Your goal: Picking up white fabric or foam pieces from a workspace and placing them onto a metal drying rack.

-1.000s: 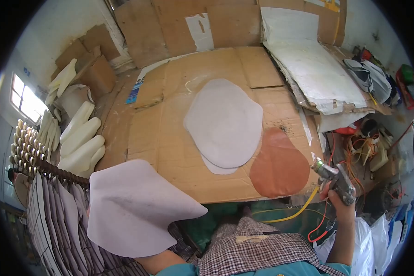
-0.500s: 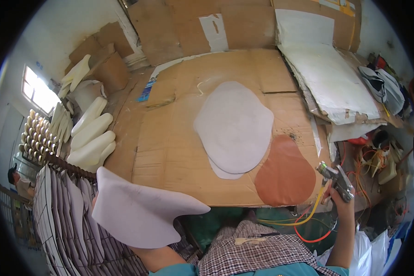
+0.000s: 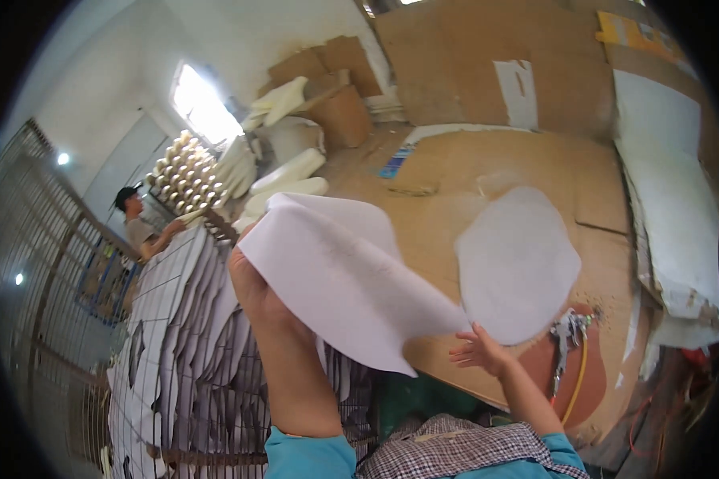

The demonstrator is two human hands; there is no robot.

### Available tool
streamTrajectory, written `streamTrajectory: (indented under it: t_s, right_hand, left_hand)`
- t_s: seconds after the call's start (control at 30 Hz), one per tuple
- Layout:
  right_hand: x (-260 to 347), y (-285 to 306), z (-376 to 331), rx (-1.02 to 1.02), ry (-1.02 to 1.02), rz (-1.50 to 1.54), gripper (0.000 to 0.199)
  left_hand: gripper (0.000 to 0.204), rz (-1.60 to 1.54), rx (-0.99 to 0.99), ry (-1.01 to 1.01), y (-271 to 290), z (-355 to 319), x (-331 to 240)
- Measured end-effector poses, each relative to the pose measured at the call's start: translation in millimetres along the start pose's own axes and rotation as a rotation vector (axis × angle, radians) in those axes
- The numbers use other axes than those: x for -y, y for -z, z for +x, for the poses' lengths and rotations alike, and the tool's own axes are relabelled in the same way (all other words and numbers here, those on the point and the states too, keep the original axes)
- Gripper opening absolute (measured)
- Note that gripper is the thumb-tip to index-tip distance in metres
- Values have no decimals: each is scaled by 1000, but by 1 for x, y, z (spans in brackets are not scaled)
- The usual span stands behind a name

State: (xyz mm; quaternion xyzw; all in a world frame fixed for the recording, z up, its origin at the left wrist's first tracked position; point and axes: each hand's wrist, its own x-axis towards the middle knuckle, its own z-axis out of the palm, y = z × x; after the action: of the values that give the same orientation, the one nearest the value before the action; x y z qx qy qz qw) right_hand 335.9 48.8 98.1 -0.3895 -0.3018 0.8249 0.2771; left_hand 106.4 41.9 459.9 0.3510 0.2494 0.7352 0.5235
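Observation:
A large pale lilac sheet (image 3: 339, 275), cut to a curved shape and bent along its length, is gripped near its left end by my left hand (image 3: 254, 279), whose fingers are partly hidden behind it. At the sheet's pointed right corner is my right hand (image 3: 481, 353), fingers spread, the uppermost fingertip at or touching the tip. To the right of that hand a metal spray gun (image 3: 567, 329) with yellow and red hoses lies on a reddish-brown cut piece (image 3: 587, 391). Beyond it, a pale rounded piece (image 3: 519, 259) rests flat on the cardboard-covered table (image 3: 431, 231).
A wire rack (image 3: 188, 335) packed with upright pale sheets stands at left, close to my left arm. Behind it are cream foam shapes (image 3: 291, 172) and a person (image 3: 138, 223). White sheets (image 3: 679, 223) are stacked at far right.
The view has turned left. The spray gun has left my right hand and lies on the brown piece. My right hand has come to the lilac sheet's corner, and my left hand has raised the sheet.

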Motion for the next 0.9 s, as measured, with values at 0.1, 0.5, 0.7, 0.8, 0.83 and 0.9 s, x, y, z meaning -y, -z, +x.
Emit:
streamTrajectory:
  t_s: [0.1, 0.5, 0.7, 0.8, 0.83, 0.9]
  right_hand:
    - [20, -48, 25, 336, 162, 490, 59]
    - [333, -176, 58, 205, 883, 342, 33]
    - [450, -339, 48, 426, 1047, 151, 24]
    - [451, -435, 50, 544, 1055, 94, 20]
    - [454, -457, 56, 554, 1054, 60, 20]
    - [463, -499, 84, 524, 1006, 14, 21]
  left_hand:
    - [21, 21, -8, -156, 24, 7, -27]
    - [20, 316, -397, -469, 75, 48, -220]
    - [40, 162, -417, -644, 110, 68, -334]
    - [42, 471, -640, -538, 160, 70, -401]
    - [42, 473, -638, -542, 174, 74, -413]
    - [43, 656, -737, -528, 205, 77, -436]
